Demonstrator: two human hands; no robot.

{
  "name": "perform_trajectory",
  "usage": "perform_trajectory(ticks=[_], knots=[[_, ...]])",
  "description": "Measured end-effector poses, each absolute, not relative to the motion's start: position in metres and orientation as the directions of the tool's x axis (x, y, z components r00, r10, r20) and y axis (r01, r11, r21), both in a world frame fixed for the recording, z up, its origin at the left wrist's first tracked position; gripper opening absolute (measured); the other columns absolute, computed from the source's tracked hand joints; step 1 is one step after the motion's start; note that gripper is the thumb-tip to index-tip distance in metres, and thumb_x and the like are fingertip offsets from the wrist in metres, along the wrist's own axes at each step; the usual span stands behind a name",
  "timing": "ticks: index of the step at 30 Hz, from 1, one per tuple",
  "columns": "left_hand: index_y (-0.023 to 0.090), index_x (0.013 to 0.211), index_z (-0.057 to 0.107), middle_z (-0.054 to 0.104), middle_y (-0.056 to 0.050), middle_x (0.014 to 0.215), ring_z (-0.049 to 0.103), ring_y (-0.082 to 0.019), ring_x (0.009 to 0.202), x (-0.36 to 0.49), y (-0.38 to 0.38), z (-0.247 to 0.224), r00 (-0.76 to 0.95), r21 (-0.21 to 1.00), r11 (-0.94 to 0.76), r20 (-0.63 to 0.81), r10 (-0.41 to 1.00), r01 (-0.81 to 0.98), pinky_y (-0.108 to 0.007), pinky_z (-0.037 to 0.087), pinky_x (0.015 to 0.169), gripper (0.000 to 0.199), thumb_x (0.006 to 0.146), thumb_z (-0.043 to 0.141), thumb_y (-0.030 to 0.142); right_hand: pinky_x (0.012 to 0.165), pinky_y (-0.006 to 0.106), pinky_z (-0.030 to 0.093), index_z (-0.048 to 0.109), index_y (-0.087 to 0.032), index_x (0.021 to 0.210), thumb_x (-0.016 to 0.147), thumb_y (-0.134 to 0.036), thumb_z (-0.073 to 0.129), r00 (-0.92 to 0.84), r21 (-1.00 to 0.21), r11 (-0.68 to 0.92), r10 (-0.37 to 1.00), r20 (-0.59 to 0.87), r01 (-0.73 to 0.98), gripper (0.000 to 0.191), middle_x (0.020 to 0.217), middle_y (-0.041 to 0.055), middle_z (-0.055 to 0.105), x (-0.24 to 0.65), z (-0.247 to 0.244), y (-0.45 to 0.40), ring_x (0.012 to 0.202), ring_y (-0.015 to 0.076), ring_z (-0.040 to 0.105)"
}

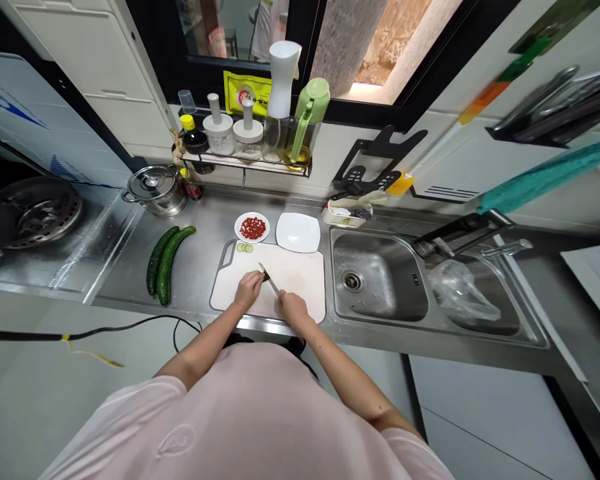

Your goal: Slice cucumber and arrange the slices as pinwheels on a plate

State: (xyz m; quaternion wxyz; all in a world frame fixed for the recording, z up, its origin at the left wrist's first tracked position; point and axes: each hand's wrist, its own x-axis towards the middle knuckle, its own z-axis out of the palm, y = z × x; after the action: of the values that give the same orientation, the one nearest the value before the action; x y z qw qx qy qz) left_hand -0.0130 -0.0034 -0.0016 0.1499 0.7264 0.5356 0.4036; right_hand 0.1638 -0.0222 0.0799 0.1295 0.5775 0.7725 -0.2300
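Note:
My right hand (pixel 293 309) is wrapped round the handle of a small knife (pixel 271 280), whose blade points up and left over the white cutting board (pixel 300 293). Beside the blade, my left hand (pixel 249 289) has its fingers closed on a small dark green piece (pixel 266 275), mostly hidden by the fingers. Several pale green slices (pixel 245 248) lie at the board's top left. Behind the board stand a plate of chopped red pieces (pixel 253 228) and a white square plate (pixel 298 232). Two whole cucumbers (pixel 167 263) lie on the steel counter to the left.
A lidded pot (pixel 156 191) stands at the back left, near a stove with a wok (pixel 27 210). The sink (pixel 380 280) is right of the board, with a plastic bag (pixel 460 290) in its second basin. A shelf of jars and bottles (pixel 247 140) hangs behind.

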Motion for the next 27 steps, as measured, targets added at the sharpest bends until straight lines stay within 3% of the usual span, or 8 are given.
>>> perform_trajectory(ticks=[27], knots=[[0.02,0.099,0.063,0.065,-0.007,0.099,0.059,-0.017,0.094,-0.013,-0.003,-0.001,0.098,0.641,-0.384,0.434,0.895,0.664,-0.034,0.049,0.083,0.022,0.091,0.043,0.021,0.075,0.029,0.043,0.056,-0.015,0.106,0.088,-0.013,0.037,-0.34,-0.212,0.271,0.819,-0.462,0.939,0.027,0.096,0.0114,0.066,0.152,0.082,-0.002,0.091,0.021,0.062]])
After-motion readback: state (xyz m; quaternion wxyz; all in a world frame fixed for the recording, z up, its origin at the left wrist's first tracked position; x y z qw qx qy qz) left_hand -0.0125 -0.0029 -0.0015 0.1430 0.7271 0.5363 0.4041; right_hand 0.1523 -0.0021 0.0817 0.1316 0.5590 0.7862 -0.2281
